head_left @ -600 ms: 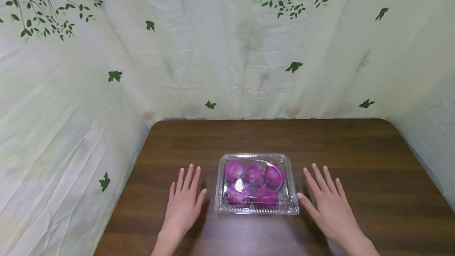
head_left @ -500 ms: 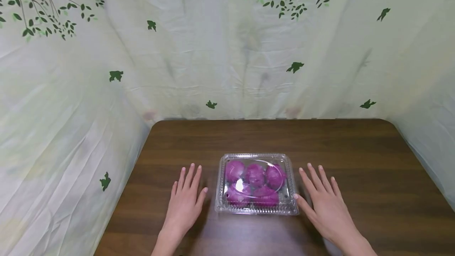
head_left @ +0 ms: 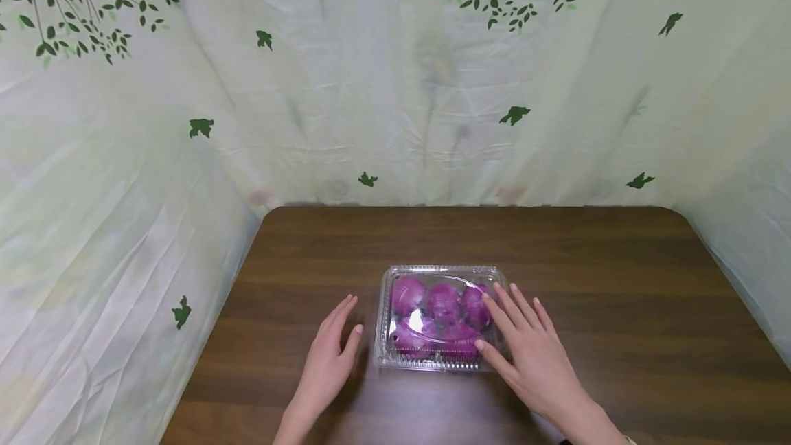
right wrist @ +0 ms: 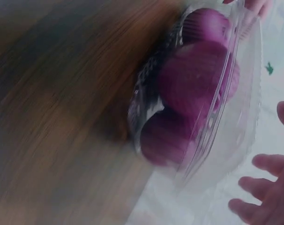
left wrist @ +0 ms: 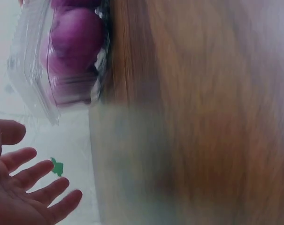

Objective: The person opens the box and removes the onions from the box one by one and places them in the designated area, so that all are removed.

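Note:
A clear plastic clamshell container, its lid down, sits on the brown wooden table. Inside are several round purple bulbs that look like red onions. My right hand reaches over the container's right side, fingers extended and overlapping the lid in the head view. In the right wrist view, the fingers are spread beside the lid. To the container's left is my left hand, a small gap away with thumb and fingers apart. The left wrist view shows its palm turned toward the container, holding nothing.
A pale curtain printed with green leaves and branches hangs behind the table and along both sides. The table's far edge runs close to it. Bare wood extends around the container.
My right hand has moved left, from beside the container to over its right side. The left hand has turned more onto its side and drawn slightly closer. The container stays put.

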`<state>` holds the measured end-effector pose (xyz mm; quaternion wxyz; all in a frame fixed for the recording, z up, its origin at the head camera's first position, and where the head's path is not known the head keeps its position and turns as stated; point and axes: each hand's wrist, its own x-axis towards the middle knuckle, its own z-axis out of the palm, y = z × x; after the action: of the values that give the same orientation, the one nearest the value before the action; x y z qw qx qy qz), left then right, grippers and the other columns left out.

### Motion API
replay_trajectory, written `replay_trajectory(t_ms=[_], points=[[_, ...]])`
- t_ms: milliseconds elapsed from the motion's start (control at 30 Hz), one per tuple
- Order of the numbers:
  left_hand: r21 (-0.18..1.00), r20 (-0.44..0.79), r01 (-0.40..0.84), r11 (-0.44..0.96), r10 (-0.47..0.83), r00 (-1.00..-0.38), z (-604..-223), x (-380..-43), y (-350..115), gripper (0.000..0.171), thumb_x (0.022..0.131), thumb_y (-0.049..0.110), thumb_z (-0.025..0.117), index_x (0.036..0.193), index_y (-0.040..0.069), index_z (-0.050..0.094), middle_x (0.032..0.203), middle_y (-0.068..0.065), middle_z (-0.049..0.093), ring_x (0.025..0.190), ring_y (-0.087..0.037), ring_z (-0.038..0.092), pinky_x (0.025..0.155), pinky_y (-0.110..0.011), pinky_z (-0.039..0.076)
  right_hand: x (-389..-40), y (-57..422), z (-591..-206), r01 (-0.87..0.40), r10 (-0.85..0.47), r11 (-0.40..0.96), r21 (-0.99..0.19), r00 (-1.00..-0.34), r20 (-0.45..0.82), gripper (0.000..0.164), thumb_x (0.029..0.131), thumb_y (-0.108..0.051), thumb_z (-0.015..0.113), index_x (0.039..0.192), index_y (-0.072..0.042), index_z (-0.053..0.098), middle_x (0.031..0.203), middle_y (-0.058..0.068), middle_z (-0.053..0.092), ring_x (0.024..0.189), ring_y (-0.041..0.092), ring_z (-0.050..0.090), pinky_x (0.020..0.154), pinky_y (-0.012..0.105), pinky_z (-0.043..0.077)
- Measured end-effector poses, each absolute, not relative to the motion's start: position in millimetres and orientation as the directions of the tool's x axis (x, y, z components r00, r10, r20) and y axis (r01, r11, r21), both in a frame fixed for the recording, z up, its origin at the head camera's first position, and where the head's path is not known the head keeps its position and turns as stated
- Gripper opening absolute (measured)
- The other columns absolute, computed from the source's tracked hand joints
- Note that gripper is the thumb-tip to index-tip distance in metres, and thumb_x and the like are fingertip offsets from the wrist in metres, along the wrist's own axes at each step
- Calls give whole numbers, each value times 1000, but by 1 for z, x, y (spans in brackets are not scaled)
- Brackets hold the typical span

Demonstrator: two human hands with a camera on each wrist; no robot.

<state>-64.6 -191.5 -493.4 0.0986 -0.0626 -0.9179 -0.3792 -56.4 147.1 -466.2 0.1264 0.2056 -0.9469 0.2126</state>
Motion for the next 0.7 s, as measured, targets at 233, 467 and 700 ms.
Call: replay_trajectory(t_ms=[233,467,700], points=[[851,129,72,520,-73,-989,-494,-60,-182,39,96,10,63,135,12,59,133,-6,61,117,-24,60,96,-45,49,-61,125,-467,-573,-414,737,-359,-802,430,66,88,-44,71,144,-13,52,154,8,40,141,33,32,113,57,20],[978,-48,-52,202,-27,-999,-501,-58,-178,36,96,2,60,132,-1,57,118,-14,67,109,-26,64,90,-28,51,-64,104,-469,-675,-496,645,-358,-726,476,65,84,-37,77,140,-13,56,152,7,43,138,33,37,107,58,32],[977,-211,-210,-35,-5,-978,-505,-55,-175,42,90,-5,58,132,-8,54,108,-20,65,92,-20,65,81,-32,55,-69,83,-467,-720,-558,602,-346,-688,463,61,83,-36,77,138,-15,58,154,3,40,139,30,37,107,54,35]])
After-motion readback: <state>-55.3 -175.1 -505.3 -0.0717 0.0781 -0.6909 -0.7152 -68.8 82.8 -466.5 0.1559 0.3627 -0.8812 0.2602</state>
